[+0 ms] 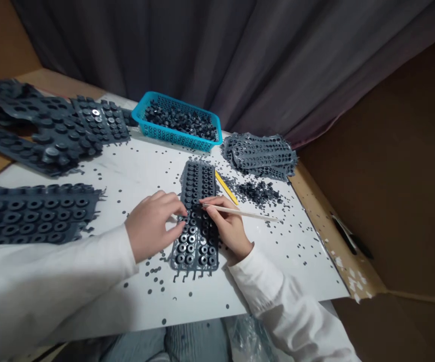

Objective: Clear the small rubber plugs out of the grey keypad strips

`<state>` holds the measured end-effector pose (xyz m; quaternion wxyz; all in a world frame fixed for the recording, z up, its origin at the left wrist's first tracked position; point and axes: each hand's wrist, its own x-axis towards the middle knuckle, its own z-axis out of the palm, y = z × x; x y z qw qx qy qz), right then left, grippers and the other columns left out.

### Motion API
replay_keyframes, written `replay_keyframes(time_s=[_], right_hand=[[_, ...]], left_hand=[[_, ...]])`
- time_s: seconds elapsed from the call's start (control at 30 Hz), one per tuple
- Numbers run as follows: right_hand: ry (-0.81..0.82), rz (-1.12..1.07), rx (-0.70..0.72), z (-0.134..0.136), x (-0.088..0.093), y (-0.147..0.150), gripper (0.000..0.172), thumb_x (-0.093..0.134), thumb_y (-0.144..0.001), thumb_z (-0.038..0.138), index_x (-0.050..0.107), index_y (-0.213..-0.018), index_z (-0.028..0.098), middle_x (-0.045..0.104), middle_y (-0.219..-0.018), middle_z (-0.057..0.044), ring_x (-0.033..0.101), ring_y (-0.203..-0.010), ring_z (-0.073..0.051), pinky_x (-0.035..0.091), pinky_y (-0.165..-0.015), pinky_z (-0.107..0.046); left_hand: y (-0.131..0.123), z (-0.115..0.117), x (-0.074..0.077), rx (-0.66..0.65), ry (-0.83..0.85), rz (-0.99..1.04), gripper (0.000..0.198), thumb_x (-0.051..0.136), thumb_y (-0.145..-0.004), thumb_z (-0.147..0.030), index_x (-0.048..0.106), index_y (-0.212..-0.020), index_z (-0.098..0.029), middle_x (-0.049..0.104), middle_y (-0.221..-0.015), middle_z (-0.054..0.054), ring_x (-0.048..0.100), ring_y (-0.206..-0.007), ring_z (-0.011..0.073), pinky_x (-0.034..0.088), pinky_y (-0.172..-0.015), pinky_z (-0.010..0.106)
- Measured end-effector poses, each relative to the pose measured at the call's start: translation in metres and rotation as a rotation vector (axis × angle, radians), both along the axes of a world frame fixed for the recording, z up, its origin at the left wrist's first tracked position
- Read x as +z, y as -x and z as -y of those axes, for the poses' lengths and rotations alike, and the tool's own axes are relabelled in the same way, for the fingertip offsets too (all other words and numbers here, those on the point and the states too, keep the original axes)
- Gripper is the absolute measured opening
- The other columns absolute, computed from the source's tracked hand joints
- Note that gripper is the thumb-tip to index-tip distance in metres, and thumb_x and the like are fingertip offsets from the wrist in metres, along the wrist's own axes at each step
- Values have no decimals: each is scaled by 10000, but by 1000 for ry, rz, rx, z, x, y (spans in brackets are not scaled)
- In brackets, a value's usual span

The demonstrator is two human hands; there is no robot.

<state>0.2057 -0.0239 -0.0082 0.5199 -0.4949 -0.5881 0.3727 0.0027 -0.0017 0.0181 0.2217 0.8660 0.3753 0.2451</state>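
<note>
- Grey curtain (202, 50) hangs behind and brown cardboard walls (391, 176) close in the right side; it is a dim, boxed-in corner.
- Head view: the white tabletop (296, 251) is smooth and peppered with tiny dark punch-outs, so small parts would probably skid on it.
- The rubber strip (199, 178) lies flat at centre, long axis pointing away from me, studded with rows of small rings.
- I judge it light, floppy and grippy. It is best pinned flat at an edge, not lifted by one end.
- My left hand (151, 226) is curled, fingertips on the strip's left edge. I cannot tell whether it is pinching a ring or only pressing.
- My right hand (228, 231) pinches a thin stick (247, 214), tip on the strip's middle rows. The stick looks slender and easy to snap.
- A yellow tool (225, 187) lies just beside the strip.
- Beyond it are a loose ring pile (258, 192) and a stack of strips (262, 156).
- The blue basket (176, 136) at the far edge holds rings.
- Larger sheets (32, 211) are spread on the left.
</note>
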Motion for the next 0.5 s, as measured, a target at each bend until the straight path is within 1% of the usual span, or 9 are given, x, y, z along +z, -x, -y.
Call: replay_keyframes(time_s=[0.03, 0.1, 0.2, 0.37, 0.5], right_hand=[[3, -2, 7, 0, 0, -1, 131, 639, -849, 330, 644, -847, 199, 701, -938, -52, 647, -945, -177, 511, -881, -341], [18, 4, 44, 1, 2, -2, 146, 653, -837, 339, 648, -830, 194, 696, -896, -52, 649, -912, -181, 516, -849, -337], [43, 15, 146, 3, 3, -3, 145, 635, -855, 330, 644, -835, 187, 703, -913, -66, 656, -904, -190, 520, -833, -353], [-6, 111, 257, 4, 3, -3, 80, 628, -859, 258, 647, -841, 183, 716, -958, -92, 652, -923, -197, 507, -845, -376], [-14, 158, 269, 3, 4, -3, 66, 620, -862, 246, 648, -841, 189, 717, -934, -86, 645, -911, -194, 510, -829, -368]], left_hand=[[1, -10, -4, 11, 30, -2, 90, 542, -797, -243, 614, -805, -189, 617, -818, 28, 538, -822, 208, 420, -730, 342], [2, -21, -16, 14, 53, -19, 92, 572, -766, -255, 623, -810, -193, 606, -801, 22, 535, -816, 208, 416, -730, 338], [3, -19, -27, -21, 72, -23, 106, 562, -773, -237, 638, -838, -204, 603, -797, 17, 537, -816, 199, 403, -734, 325], [2, -17, -28, -36, 95, -24, 105, 552, -805, -253, 645, -819, -207, 602, -785, 16, 536, -805, 197, 389, -728, 322], [2, -22, -29, -57, 115, -30, 120, 561, -838, -277, 659, -847, -209, 603, -797, 19, 531, -815, 192, 385, -736, 318]])
